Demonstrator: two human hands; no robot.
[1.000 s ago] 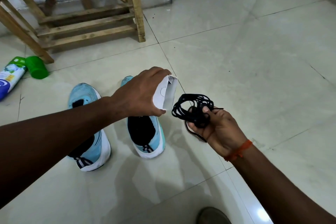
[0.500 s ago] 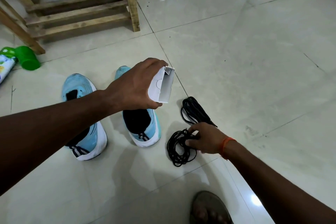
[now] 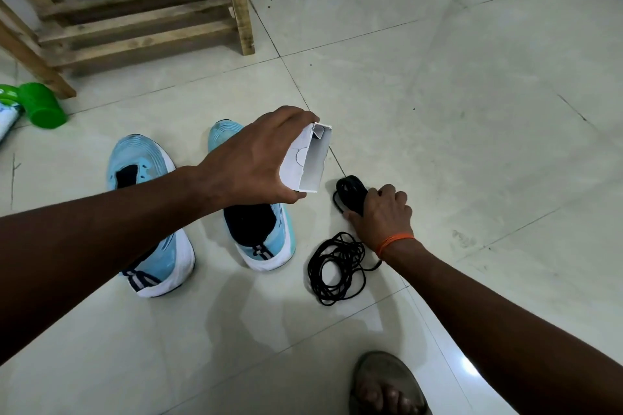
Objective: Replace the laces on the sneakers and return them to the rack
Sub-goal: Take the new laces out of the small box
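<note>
1. Spreading under everything, the tiled floor [image 3: 472, 111] carries the wooden rack [image 3: 135, 27] at the far left.
2. Two light-blue sneakers [image 3: 141, 155] stand side by side in front of the rack, toes toward it.
3. The left grip [image 3: 249, 165] hovers above the right-hand sneaker, fingers wrapped round an open white carton [image 3: 308, 158].
4. The right grip [image 3: 382, 216] is curled round a bundled black lace [image 3: 350, 189] on the floor, just right of the sneakers.
5. A second black lace [image 3: 337, 266] lies loosely coiled beside that wrist.

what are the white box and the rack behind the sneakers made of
White box: looks like thin matte card, going by its folded flaps and creased open end. Rack: bare, unvarnished wood by the look; pale grain and rough sawn edges show on its leg and slats.
</note>
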